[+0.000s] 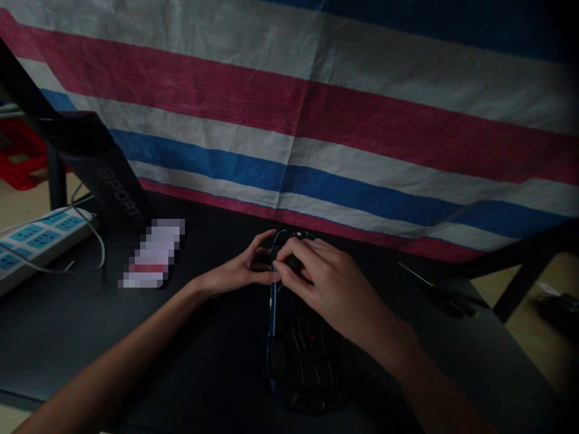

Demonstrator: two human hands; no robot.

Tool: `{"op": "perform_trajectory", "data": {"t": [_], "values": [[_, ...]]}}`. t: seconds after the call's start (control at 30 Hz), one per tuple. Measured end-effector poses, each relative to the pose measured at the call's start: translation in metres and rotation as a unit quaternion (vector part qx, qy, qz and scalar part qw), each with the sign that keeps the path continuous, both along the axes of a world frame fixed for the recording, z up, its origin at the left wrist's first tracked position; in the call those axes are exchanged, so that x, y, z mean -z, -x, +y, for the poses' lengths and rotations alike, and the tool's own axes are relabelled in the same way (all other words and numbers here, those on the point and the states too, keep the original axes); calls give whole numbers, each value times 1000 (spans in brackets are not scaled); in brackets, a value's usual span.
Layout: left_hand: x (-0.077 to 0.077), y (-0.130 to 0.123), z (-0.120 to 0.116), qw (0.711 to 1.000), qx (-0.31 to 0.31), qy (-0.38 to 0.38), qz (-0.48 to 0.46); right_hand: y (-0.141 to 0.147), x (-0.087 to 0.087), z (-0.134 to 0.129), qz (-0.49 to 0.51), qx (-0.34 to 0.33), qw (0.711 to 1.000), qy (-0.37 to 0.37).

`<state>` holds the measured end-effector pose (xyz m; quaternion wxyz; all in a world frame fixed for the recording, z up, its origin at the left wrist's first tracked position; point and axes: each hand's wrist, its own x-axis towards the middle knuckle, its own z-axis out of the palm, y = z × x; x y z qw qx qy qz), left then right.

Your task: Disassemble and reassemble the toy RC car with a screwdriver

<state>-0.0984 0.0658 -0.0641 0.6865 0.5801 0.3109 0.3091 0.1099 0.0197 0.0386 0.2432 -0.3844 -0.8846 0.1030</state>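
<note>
"Head view: how do the fingers sit?"

"Left hand [242, 269], thumb and forefinger spread apart, with their tips at the blue-trimmed side of a dark, elongated object [312, 361]. Right hand [332, 280], thumb and forefinger drawn close together over its far part; whether they pinch anything cannot be told."

"And the object itself?"

"Resting lengthwise on a black table [217, 355], between the forearms and reaching under the right hand. A small red spot shows on its dark, ridged surface; finer detail is lost in dim light."

"What lies to the right?"

"A thin metal shaft [415, 273], well apart from the right hand, leads to a dark shape with yellow touches, too dim to make out."

"To the left?"

"A pixelated pale item [158, 250] with a red band, and, farther out, a white power strip [47, 238] with blue socket faces, a pale cable [100, 244] looping beside it. A black post [108, 169] lettered 'SPORT' slants above."

"Backdrop?"

"A red, white and blue striped sheet [289, 120] spans the scene; at far left, a red plastic item [20, 160] stands on the floor [27, 202]."
</note>
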Motion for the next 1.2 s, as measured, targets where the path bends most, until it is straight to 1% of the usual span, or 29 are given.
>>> {"op": "perform_trajectory", "data": {"t": [0.13,0.3,0.4,0.5,0.53,0.6,0.67,0.73,0.9,0.97,1.07,1.1,1.2], "values": [[3,0,1,1000,4,-2,-6,-7,-6,-1,-22,-57,998,-10],[4,-1,1,1000,5,-12,-5,-8,-6,-4,-39,-68,997,-30],[4,-1,2,1000,9,-10,-10,-5,-2,-5,-62,-53,995,-53],[4,-1,2,1000,8,0,-8,-3,3,-4,-86,-8,992,-89],[3,-1,1,1000,6,-1,-6,-4,4,-4,-88,0,992,-91],[3,-1,1,1000,3,-8,0,-5,5,-3,-76,-8,995,-70],[3,-1,1,1000,4,-15,4,-7,4,-3,-52,-30,998,-34],[4,-1,1,1000,3,-18,5,-8,3,-2,-37,-40,998,-19],[1,-2,1,1000,11,-14,-3,-8,3,-2,-61,4,996,-66],[-1,-2,0,1000,8,-17,9,-7,3,-1,-54,-5,997,-54],[-1,-1,0,1000,-1,-13,20,-7,2,-2,-26,-45,998,-23],[0,-1,0,1000,-1,-10,17,-7,1,-3,-21,-50,998,-21],[2,-1,1,1000,4,-7,8,-6,0,-4,-36,-31,998,-34]]}}
